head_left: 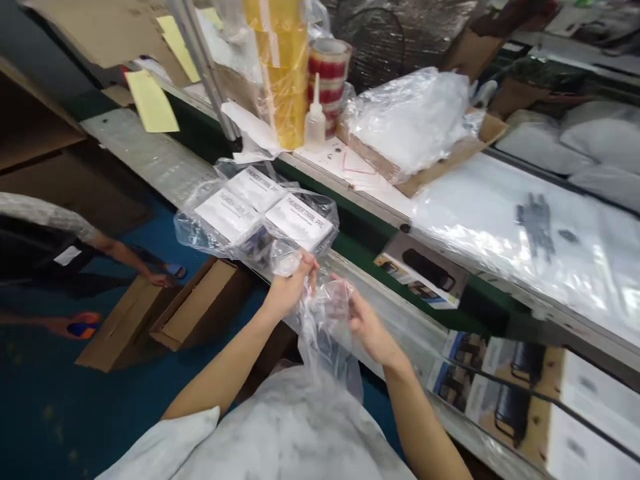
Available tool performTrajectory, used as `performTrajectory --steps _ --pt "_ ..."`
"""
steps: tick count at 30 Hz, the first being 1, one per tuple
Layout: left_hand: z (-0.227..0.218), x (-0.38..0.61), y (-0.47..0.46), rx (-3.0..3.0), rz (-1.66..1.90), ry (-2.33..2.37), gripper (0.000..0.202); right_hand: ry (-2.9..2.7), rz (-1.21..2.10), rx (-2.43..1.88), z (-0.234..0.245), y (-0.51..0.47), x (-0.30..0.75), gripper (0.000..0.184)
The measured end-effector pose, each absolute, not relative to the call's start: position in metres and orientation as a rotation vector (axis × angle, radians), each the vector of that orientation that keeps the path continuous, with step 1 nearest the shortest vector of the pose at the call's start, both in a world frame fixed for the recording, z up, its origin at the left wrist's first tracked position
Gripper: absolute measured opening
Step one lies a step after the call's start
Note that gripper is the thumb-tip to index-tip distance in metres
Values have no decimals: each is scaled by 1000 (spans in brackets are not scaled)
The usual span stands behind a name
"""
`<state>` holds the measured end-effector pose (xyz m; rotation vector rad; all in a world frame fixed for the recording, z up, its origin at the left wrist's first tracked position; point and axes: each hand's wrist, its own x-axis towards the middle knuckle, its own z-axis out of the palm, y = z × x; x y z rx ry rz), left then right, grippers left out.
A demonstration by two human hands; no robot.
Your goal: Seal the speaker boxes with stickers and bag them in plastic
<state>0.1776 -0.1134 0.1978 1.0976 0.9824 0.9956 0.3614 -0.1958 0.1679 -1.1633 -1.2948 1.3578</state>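
Note:
My left hand (293, 287) pinches the mouth of a clear plastic bag (260, 220) that hangs in the air and holds three white boxes (265, 210) with dark lettering. My right hand (363, 320) is closed on the loose plastic (327, 333) that trails down from the bag towards my lap. Both hands sit just in front of the green edge of the workbench (360, 227).
On the bench stand a yellow wrapped roll (285, 73), tape rolls (327, 67), a small glue bottle (315, 120), and a cardboard tray of plastic bags (415, 127). Printed product boxes (420, 273) sit under it. Another person (60, 247) crouches by open cartons (195, 307) on the blue floor.

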Motion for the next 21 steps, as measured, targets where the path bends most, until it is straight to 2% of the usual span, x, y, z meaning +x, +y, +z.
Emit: performTrajectory --steps 2,4,7,10,16,19,21 --pt "195 198 -114 1213 938 913 50 -1102 1404 -1337 177 -231 379 59" --pt "193 215 -112 1321 896 868 49 -810 1236 -1462 182 -261 403 44" --pt "194 236 -107 1519 707 847 47 -435 937 -1435 189 -310 445 45" --pt "196 255 -110 1610 418 813 44 -244 784 -1478 193 -367 477 48" --pt "199 299 -151 1731 115 630 36 -3 312 -1519 168 -475 518 56" --pt "201 330 -178 1754 72 645 35 39 222 -1555 146 -546 534 52" --pt "204 354 -198 1807 131 753 36 -4 322 -1648 134 -600 550 47"
